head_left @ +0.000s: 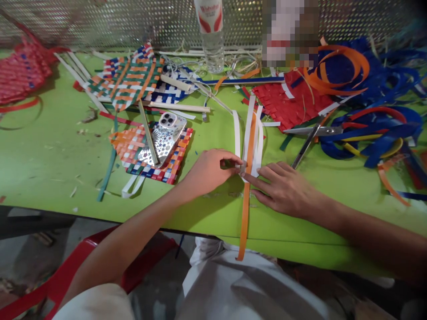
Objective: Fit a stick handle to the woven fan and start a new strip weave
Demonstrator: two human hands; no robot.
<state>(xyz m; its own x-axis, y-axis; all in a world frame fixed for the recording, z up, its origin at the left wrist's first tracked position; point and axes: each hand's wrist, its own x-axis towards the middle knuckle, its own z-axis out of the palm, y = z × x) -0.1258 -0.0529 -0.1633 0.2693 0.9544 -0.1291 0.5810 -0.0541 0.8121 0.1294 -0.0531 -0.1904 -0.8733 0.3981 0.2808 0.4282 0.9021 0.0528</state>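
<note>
Several white weaving strips [236, 133] stand up from one point on the table, fanned apart at the top. Among them runs a long orange strip [245, 218], whose lower end hangs over the table's front edge. My left hand [213, 171] is closed in a pinch on the white strips where they come together. From the other side my right hand [288, 189] reaches in palm down, its fingers stretched out and the index fingertip touching the strips at the same spot. The fingertips partly hide how the strips cross there.
Left lie a patterned phone [165, 142] on a woven checked piece [182, 155] and another woven piece [128, 80]. Scissors [316, 130], a red woven piece [293, 102] and blue strip coils [393, 129] lie right. A water bottle [213, 49] stands at the back.
</note>
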